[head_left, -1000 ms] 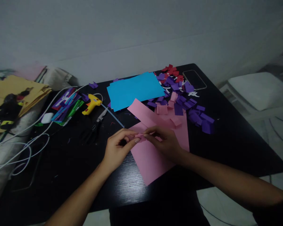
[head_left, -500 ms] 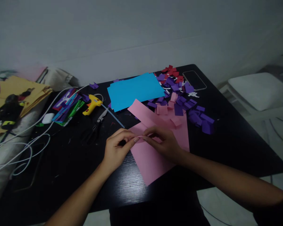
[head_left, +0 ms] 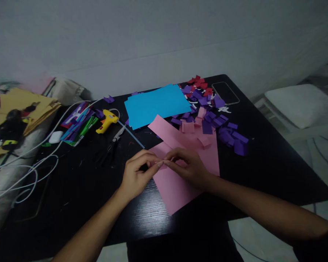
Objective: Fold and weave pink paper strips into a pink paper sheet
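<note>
My left hand and my right hand meet fingertip to fingertip over the pink paper sheets. Between them they pinch a small piece of pink paper, mostly hidden by the fingers. Both hands are closed on it. Beneath and behind them, the pink sheets overlap at angles. Several small folded pink paper pieces lie on the far part of these sheets, beyond my right hand. Purple paper pieces are scattered to their right.
A stack of blue sheets lies at the back. To the left are a yellow glue gun with a long glue stick, scissors, coloured strips and white cables. A phone-shaped object and red scraps lie back right.
My left hand has shifted slightly right, and its fingertips are now closer to those of my right hand. Less of the small pink piece shows between them.
</note>
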Motion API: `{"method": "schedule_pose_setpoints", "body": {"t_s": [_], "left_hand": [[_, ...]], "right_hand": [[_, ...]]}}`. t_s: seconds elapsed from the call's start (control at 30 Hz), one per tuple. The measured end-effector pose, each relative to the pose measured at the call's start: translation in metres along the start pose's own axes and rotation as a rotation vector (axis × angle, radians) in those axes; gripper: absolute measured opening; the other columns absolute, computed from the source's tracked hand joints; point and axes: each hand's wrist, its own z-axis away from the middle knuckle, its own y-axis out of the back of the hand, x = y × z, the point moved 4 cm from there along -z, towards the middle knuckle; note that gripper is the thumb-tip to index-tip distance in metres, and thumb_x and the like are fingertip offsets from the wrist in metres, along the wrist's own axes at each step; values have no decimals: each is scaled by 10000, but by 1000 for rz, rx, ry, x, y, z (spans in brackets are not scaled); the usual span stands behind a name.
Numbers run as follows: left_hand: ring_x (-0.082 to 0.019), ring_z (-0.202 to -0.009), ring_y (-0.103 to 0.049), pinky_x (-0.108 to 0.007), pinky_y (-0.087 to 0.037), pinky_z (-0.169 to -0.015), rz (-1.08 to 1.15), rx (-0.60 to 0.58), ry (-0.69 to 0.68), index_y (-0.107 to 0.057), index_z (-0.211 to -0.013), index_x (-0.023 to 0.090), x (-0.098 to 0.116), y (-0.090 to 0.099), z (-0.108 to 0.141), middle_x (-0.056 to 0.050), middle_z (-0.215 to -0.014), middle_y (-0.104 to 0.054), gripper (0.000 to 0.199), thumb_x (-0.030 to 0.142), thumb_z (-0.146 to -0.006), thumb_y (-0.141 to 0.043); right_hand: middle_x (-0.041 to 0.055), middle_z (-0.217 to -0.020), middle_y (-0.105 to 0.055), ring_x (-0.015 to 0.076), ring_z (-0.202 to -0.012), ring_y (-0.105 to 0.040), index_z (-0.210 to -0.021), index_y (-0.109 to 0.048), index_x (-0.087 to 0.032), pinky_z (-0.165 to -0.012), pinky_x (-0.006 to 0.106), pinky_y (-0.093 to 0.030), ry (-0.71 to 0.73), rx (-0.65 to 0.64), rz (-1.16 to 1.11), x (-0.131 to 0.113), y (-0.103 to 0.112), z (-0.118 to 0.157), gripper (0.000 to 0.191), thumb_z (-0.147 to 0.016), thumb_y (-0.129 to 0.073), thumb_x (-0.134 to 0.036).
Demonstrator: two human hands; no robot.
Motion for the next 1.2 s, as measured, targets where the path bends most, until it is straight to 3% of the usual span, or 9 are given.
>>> {"method": "schedule_pose_setpoints", "body": {"t_s": [0.47, 0.67, 1.07, 1.2], "left_hand": [[-131, -691, -610, -264, -503, -636, 52, 49, 92, -759, -996, 193, -7, -1, 1, -28, -848, -692, 110, 248, -902, -772], [-119, -673, -601, -243, -507, -642, 77, 81, 163, -704, -1021, 190, -12, 1, 2, 18, -759, -652, 156, 278, -907, -764], [-176, -865, -705, -296, -569, -777, 161, -15, 251, -665, -1194, 208, -20, -7, 7, -55, -992, -743, 256, 329, -971, -698], [-152, -789, -665, -278, -549, -718, 205, -2, 251, -635, -1239, 206, -23, -9, 8, -47, -972, -719, 333, 322, -944, -736]], "right_hand": [[31, -878, -732, 168, -802, -681, -905, -727, -212, -690, 302, -525, -56, 48, -43, 4, 4, -3, 127, -933, -744, -335], [30, -885, -715, 164, -766, -668, -947, -718, -208, -681, 316, -533, -126, 81, -99, 11, 4, -1, 158, -937, -746, -363], [30, -887, -712, 161, -769, -678, -952, -715, -204, -724, 332, -560, -189, 36, -252, 12, -1, -2, 236, -913, -764, -431], [44, -938, -731, 184, -860, -702, -945, -721, -219, -785, 352, -580, -196, 34, -255, 13, -1, -3, 231, -887, -786, -433]]}}
